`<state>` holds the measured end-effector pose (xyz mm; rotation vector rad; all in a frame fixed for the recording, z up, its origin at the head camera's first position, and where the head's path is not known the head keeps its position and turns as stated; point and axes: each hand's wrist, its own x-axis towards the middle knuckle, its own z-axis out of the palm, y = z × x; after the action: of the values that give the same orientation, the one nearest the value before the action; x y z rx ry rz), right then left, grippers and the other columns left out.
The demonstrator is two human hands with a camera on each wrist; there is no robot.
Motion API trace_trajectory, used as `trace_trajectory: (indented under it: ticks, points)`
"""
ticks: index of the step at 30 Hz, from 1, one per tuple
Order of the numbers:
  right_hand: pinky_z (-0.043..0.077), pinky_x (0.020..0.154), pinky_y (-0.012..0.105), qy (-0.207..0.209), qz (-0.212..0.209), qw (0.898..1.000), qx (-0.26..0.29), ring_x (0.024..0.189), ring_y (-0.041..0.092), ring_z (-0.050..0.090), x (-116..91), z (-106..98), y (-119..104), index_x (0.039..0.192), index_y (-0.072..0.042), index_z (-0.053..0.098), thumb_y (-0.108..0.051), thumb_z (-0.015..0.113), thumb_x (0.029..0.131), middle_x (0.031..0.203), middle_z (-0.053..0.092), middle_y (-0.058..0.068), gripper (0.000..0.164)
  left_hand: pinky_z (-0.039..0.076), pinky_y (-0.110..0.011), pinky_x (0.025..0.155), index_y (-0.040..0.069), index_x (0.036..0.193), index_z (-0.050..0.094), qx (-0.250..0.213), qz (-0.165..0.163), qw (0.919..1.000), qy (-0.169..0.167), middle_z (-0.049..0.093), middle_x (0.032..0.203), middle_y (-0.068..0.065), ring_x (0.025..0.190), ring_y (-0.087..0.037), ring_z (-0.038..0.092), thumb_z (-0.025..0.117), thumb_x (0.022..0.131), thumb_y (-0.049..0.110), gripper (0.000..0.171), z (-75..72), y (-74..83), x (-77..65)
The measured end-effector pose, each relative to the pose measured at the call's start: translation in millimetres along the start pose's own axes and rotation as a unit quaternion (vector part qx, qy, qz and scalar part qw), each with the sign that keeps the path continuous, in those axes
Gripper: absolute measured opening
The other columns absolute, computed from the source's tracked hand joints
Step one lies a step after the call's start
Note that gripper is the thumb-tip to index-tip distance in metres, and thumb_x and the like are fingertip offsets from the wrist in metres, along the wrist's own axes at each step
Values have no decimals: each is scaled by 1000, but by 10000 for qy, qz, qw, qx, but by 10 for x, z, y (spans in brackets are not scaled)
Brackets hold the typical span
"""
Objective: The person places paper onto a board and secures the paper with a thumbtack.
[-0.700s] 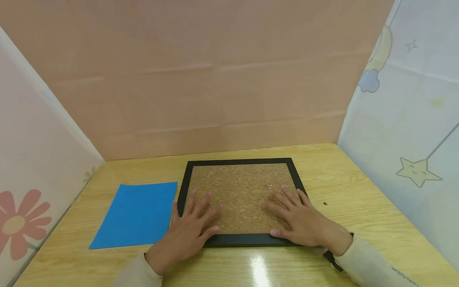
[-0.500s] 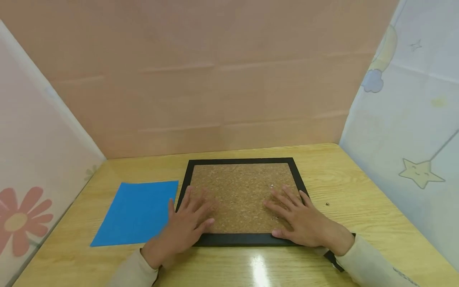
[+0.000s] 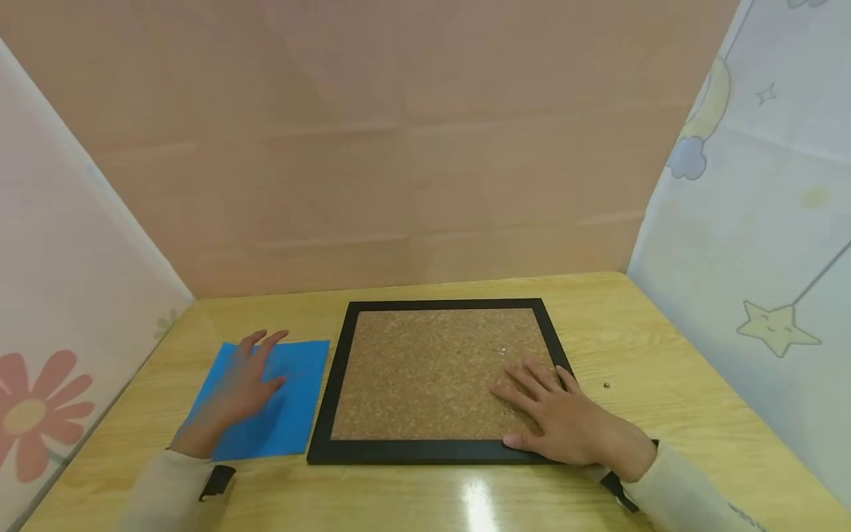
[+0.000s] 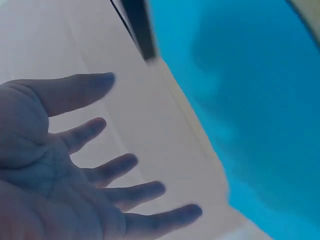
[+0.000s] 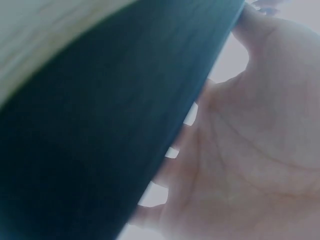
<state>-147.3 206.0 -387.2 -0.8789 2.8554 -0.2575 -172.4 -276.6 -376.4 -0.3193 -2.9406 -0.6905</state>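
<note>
A cork board [image 3: 425,377] with a black frame [image 3: 399,451] lies flat on the table. My right hand [image 3: 561,421] rests on its lower right part, fingers spread over the cork and thumb on the front frame bar. In the right wrist view the frame's dark edge [image 5: 115,115] hides the fingertips of that hand. Over a blue sheet [image 3: 292,414] left of the board hovers my left hand [image 3: 242,388], slightly blurred. The left wrist view shows its fingers [image 4: 135,195] spread and nothing held, with the blue sheet beside it.
On the table [image 3: 665,443], right of the board, lies a tiny dark object [image 3: 606,385]. A small shiny spot [image 3: 502,350] shows on the cork. A plain backdrop [image 3: 399,148] and patterned side panels [image 3: 764,222] enclose the table.
My left hand has lifted off the left side of the cork board and moved left over the blue sheet. The right hand has stayed in place on the board.
</note>
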Motion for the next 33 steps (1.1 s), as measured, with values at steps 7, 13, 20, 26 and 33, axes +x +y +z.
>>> trace_trajectory:
  ticks: [7,13,20,26,33]
  points:
    - [17,110,76,-142,83,9998,-78,153,40,21,-12,17,7,156,-37,30,-71,40,95,166,24,8,71,38,-77,89,-3,151,22,490,-1132,9911,-505,28,138,-48,118,-72,34,77,85,16,89,-160,-526,-188]
    - [20,110,75,-105,45,9999,-110,153,40,21,-5,26,15,156,-37,31,-71,40,95,166,25,7,71,40,-77,87,-2,152,19,610,-1400,9857,-708,26,136,-50,114,-73,34,83,80,24,100,-158,-643,-197]
    - [23,110,73,-21,1,9999,-154,151,40,24,3,27,8,155,-35,33,-70,41,95,165,28,8,70,39,-77,88,-2,151,19,648,-1596,9821,-764,24,137,-50,115,-75,31,86,76,26,104,-194,-641,-178]
    - [25,110,72,22,-58,9998,-187,150,41,26,9,28,12,155,-34,35,-68,42,96,164,29,10,69,39,-77,89,-1,152,17,581,-1810,9780,-863,22,137,-50,116,-75,31,86,77,30,107,-230,-668,-185]
    - [26,111,69,71,-109,9996,-236,150,42,27,16,29,6,155,-31,36,-68,43,96,163,30,11,70,42,-76,86,-3,152,13,534,-1921,9757,-908,22,133,-52,111,-75,36,86,77,31,110,-262,-696,-196]
